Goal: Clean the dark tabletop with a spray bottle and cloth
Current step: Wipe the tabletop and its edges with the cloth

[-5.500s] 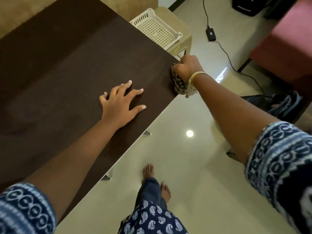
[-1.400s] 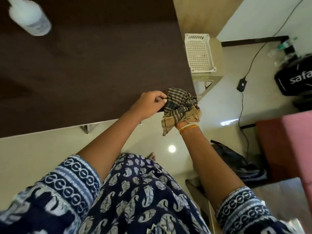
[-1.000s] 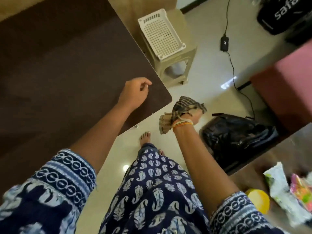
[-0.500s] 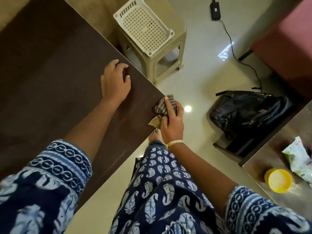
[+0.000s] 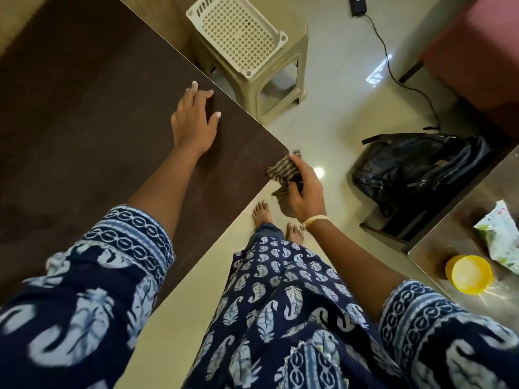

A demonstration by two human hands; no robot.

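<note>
Dark brown surface (image 5: 84,122) fills the left and upper left of the frame, its corner at frame centre. Beige plastic stool (image 5: 269,88) at top centre, a white perforated basket (image 5: 236,32) on it. Black backpack (image 5: 415,169) on the floor, right of centre. Left hand (image 5: 193,124) lies flat on the surface near its edge, fingers spread. Right hand (image 5: 303,192) grips the bunched checked cloth (image 5: 282,171) against the surface corner. Yellow lid (image 5: 469,274) at lower right. Spray bottle out of frame.
</note>
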